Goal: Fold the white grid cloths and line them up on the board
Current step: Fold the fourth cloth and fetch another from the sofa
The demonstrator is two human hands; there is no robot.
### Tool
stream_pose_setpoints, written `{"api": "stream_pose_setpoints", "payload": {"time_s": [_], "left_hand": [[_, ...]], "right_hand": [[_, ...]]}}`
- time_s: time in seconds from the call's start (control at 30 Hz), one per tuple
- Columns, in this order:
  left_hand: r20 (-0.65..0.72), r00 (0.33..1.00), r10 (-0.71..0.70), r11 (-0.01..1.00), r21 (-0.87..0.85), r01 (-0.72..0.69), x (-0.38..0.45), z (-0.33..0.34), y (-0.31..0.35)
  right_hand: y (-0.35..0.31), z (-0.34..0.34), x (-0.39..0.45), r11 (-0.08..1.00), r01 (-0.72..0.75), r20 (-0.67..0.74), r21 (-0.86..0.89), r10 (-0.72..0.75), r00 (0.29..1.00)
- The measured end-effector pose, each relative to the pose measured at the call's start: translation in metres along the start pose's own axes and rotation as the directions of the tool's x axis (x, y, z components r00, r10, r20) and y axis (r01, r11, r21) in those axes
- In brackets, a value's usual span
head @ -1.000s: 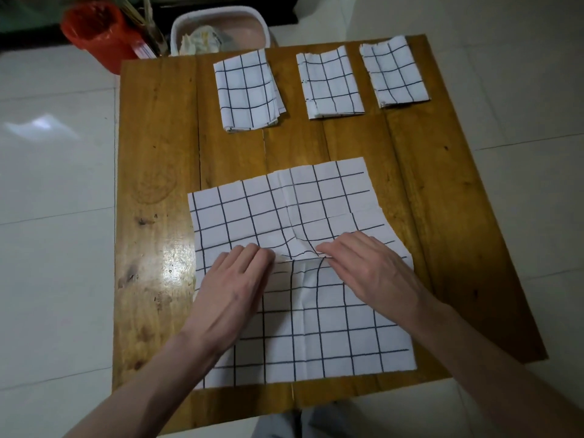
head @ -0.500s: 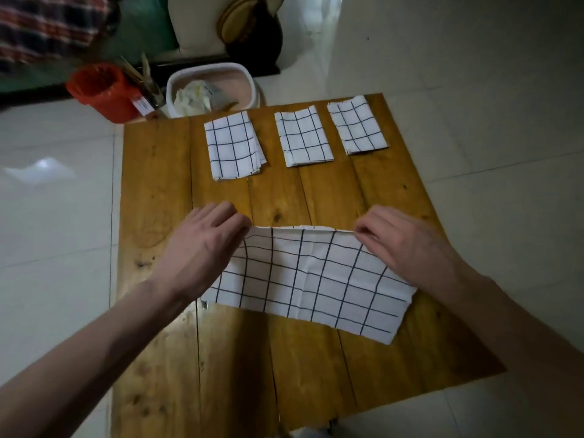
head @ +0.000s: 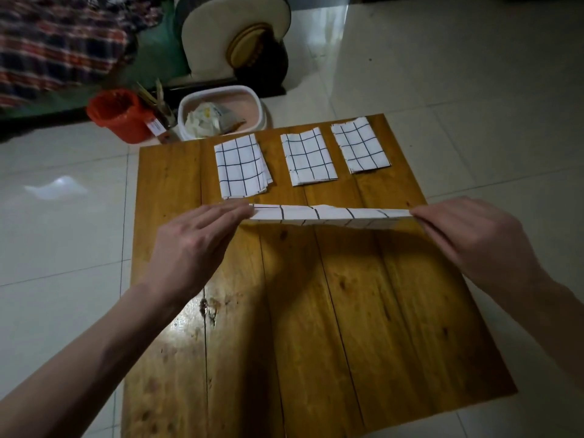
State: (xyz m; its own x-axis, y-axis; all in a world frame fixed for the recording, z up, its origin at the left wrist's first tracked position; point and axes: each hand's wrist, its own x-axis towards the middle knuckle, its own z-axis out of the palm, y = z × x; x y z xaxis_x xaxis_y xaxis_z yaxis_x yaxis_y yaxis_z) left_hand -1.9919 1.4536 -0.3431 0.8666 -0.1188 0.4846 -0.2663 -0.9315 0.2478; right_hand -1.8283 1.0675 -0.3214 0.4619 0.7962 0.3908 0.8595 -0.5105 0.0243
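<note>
Item: white black-gridded cloth, folded, held taut above the wooden plank board, left hand and right hand pinching its ends; risk was layers slipping askew if either pinch loosened

Dim, wide-angle warped; glare on board, shadowed centre.

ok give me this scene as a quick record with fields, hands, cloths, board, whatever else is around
left hand: pinches the left end of the cloth in hand
right hand: pinches its right end
cloth in hand: white grid, folded, stretched between the hands, lifted above the board
folded cloths: three in a row at the far edge, left, middle, right
board: wooden, lying on a tiled floor
beyond board: orange bucket, white tub
</note>
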Motion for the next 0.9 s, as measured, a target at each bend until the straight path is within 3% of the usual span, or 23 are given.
{"api": "stream_pose_setpoints", "payload": {"time_s": [0.17, 0.33, 0.53, 0.77, 0.9], "left_hand": [[0.098, 0.995, 0.025, 0.999, 0.021, -0.028, -0.045, 0.022, 0.016], [0.246, 0.968, -0.048, 0.999, 0.014, 0.046, -0.112, 0.061, 0.033], [0.489, 0.86, -0.148, 0.989, 0.099, 0.114, -0.166, 0.094, 0.064], [0.554, 0.807, -0.204, 0.978, 0.147, 0.146, -0.193, 0.1, 0.075], [0.486, 0.851, -0.197, 0.979, 0.145, 0.144, -0.203, 0.102, 0.081]], "right_hand": [[-0.029, 0.027, -0.05, 0.994, -0.101, 0.044, -0.031, 0.102, 0.994], [-0.067, 0.06, -0.1, 0.955, -0.295, 0.142, -0.013, 0.294, 0.945], [-0.096, 0.097, -0.145, 0.9, -0.434, 0.269, -0.03, 0.425, 0.864], [-0.112, 0.106, -0.182, 0.876, -0.479, 0.343, -0.06, 0.468, 0.814], [-0.119, 0.109, -0.19, 0.855, -0.516, 0.333, -0.051, 0.502, 0.798]]}}
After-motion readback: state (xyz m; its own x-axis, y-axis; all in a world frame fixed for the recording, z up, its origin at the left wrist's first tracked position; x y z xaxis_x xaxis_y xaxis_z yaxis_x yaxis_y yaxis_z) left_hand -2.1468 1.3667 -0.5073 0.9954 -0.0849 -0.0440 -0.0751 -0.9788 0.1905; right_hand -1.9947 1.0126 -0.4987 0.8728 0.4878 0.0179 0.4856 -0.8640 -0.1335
